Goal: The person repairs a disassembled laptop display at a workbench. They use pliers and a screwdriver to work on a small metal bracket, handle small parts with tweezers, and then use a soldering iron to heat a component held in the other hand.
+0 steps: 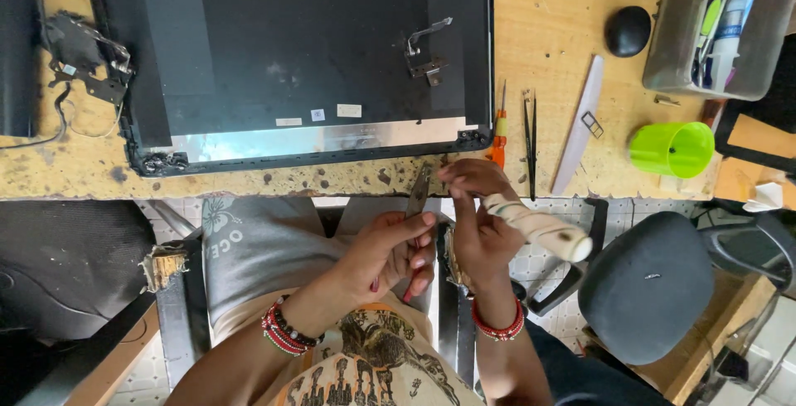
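The black laptop lid (307, 49) lies on the surface (547, 33) before me. Over my lap, my left hand (390, 252) grips a metal hinge strip (419, 192); my right hand (479, 223) holds a pale-handled tool (539, 228), fingertips pinching the strip's tip.

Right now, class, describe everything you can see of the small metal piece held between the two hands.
The metal piece is a narrow, flat, grey strip, seemingly bare metal, tilted near upright just below the bench edge. The left hand grips its lower end; the right hand pinches near its top with its fingertips, while also holding a pale wrapped tool handle. Its finer details are too small to make out.
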